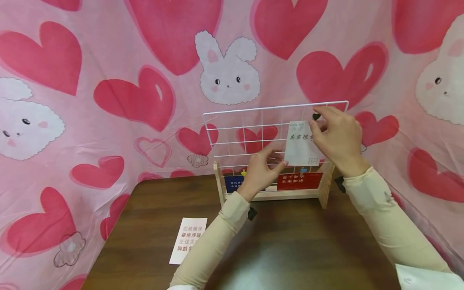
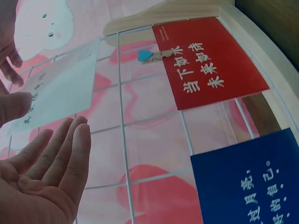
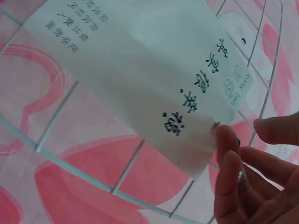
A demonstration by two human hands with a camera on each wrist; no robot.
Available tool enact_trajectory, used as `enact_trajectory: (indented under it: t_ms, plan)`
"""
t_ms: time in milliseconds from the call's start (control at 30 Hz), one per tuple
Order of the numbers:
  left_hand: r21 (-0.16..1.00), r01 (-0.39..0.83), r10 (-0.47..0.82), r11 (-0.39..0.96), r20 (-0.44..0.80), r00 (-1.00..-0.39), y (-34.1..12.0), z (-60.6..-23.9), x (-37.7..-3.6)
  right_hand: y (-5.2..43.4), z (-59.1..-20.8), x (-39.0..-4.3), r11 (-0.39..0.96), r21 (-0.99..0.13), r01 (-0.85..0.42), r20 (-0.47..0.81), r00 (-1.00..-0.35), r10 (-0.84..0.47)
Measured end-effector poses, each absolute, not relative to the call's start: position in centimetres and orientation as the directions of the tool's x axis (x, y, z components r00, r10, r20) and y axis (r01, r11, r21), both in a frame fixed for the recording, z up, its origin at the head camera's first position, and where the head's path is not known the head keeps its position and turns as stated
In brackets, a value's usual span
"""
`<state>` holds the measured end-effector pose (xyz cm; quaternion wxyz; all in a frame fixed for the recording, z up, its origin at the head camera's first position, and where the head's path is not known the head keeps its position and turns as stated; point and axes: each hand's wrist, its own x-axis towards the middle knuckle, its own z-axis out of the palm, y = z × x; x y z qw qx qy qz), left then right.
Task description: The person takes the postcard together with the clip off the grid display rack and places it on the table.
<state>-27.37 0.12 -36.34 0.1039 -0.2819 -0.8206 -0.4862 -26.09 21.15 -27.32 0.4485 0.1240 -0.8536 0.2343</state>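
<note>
A white wire grid (image 1: pixel 232 133) stands in a wooden base (image 1: pixel 290 196) on a brown table (image 1: pixel 290 241). A white card (image 1: pixel 300 145) with dark characters lies against the grid. My right hand (image 1: pixel 335 137) pinches the card's upper right corner beside a small black heart clip (image 1: pixel 316 116); in the right wrist view its fingertips (image 3: pixel 225 137) sit on the card (image 3: pixel 140 70) edge. My left hand (image 1: pixel 262 167) reaches to the card's lower left corner. Its fingers (image 2: pixel 70 144) are straight and its thumb lies at the card (image 2: pixel 65 88) edge.
A red card (image 1: pixel 299 181) and a blue card (image 1: pixel 233 183) hang low on the grid; a blue heart peg (image 2: pixel 145 56) holds the red card (image 2: pixel 210 60). Another white card (image 1: pixel 188 240) lies on the table at the left. Pink heart-print cloth (image 1: pixel 108 100) surrounds the table.
</note>
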Motion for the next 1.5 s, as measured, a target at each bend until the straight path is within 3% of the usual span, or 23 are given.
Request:
enact_trajectory:
  t_ms: [167, 533, 667, 1000, 1500]
  plan:
    - [0.747, 0.560, 0.359, 0.358, 0.444, -0.821, 0.6, -36.4, -27.7, 21.0, -26.8, -26.0, 0.884, -0.304, -0.354, 0.754, -0.657, -0.004]
    - [0.719, 0.571, 0.378, 0.396, 0.439, -0.815, 1.6, -35.8, -27.8, 21.0, -26.2, -26.2, 0.899, -0.308, -0.312, 0.704, -0.710, -0.006]
    - [0.732, 0.558, 0.388, 0.391, 0.419, -0.821, 1.9, -35.9, -27.7, 20.9, -26.3, -26.4, 0.878, -0.337, -0.341, 0.715, -0.699, 0.004]
    - [0.753, 0.536, 0.365, 0.382, 0.411, -0.836, 2.8, -35.9, -27.5, 21.4, -26.9, -27.0, 0.758, -0.414, -0.504, 0.802, -0.596, 0.042]
    - [0.715, 0.545, 0.338, 0.437, 0.430, -0.837, 3.1, -35.5, -27.8, 22.1, -27.1, -27.3, 0.543, -0.606, -0.581, 0.761, -0.622, 0.183]
